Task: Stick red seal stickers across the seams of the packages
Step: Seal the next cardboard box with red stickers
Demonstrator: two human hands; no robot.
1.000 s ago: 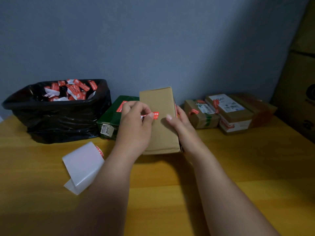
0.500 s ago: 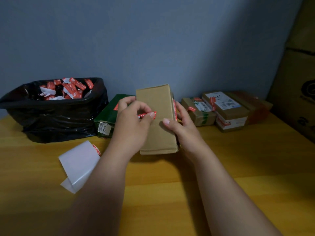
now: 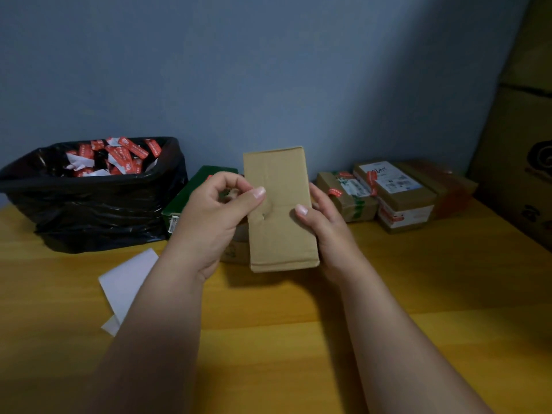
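I hold a plain brown cardboard box (image 3: 280, 222) upright above the wooden table (image 3: 268, 339). My right hand (image 3: 325, 225) grips its right side, thumb on the front face. My left hand (image 3: 209, 222) is curled at the box's left edge, with the thumb pressed on the front face. No red sticker shows on the face or in my fingers; the left side of the box is hidden by my hand. A white sticker backing sheet (image 3: 128, 282) lies on the table by my left forearm.
A black-bagged bin (image 3: 98, 210) with red and white sticker scraps (image 3: 119, 156) stands at the back left. A green box (image 3: 191, 192) lies behind my left hand. Packages with red seals (image 3: 346, 195) (image 3: 400, 195) sit at the back right. Large cartons (image 3: 519, 159) stand at the right edge.
The red sticker pinched in my left hand against the box face has gone out of sight. My left hand shifted to the box's left edge, and the box now shows its plain face.
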